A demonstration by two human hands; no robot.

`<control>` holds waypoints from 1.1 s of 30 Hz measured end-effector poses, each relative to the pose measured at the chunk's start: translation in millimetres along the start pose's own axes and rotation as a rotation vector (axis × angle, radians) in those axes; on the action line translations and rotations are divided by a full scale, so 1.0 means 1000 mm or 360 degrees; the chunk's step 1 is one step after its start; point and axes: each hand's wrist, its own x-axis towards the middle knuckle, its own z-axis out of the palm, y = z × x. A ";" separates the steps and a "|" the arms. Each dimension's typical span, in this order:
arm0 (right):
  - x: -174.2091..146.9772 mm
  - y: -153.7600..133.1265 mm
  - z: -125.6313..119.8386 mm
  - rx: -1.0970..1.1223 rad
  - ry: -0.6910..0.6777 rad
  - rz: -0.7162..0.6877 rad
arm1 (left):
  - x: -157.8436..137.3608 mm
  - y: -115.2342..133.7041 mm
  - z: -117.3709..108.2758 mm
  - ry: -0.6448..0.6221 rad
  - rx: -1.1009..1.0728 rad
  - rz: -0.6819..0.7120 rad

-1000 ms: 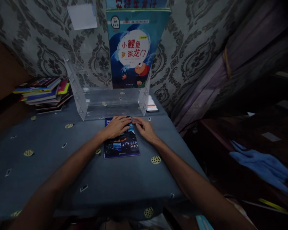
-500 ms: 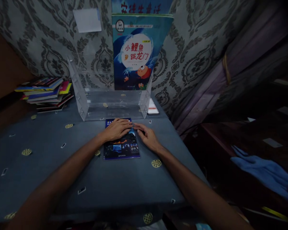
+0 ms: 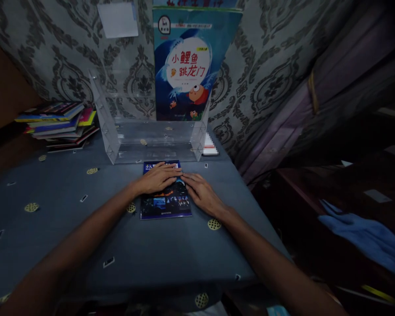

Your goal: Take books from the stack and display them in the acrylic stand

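A dark blue picture book (image 3: 166,213) lies flat on the cloth-covered table, its cover facing up. My left hand (image 3: 158,177) rests palm down across the upper half of the cover, fingers stretched out to the right. Along the book's right edge lies my right hand (image 3: 200,191), fingers extended and pointing toward the fingertips of my left hand. Both hands hide part of the cover. Just behind the book stands a clear acrylic book rack (image 3: 158,151). In its upper part leans a blue children's book (image 3: 184,103) with a cartoon fish, another book behind it.
A stack of books (image 3: 64,125) sits at the table's back left. Patterned wallpaper (image 3: 266,83) with a white paper (image 3: 117,19) rises behind. Beyond the right edge of the tablecloth (image 3: 151,250) a blue glove (image 3: 362,232) lies on a dark surface. A purple curtain (image 3: 283,127) hangs at right.
My right hand has flattened, its fingers straighter along the book's right edge. My left hand stays on the cover. The camera view has shifted slightly.
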 end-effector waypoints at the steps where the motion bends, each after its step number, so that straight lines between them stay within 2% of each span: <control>1: 0.000 -0.002 -0.001 -0.0021 -0.0006 -0.0005 | 0.000 0.000 0.000 0.0004 0.0009 0.0007; 16: -0.013 -0.014 -0.001 -0.0138 -0.0024 -0.0013 | -0.002 0.004 0.004 0.0052 0.0147 0.0115; 22: -0.014 -0.013 0.000 -0.0170 -0.0019 -0.0022 | -0.002 0.013 0.005 0.0040 0.0215 0.0076; 33: -0.023 -0.021 -0.005 -0.0222 -0.0021 -0.0049 | -0.015 0.026 0.009 0.0062 0.0135 0.0083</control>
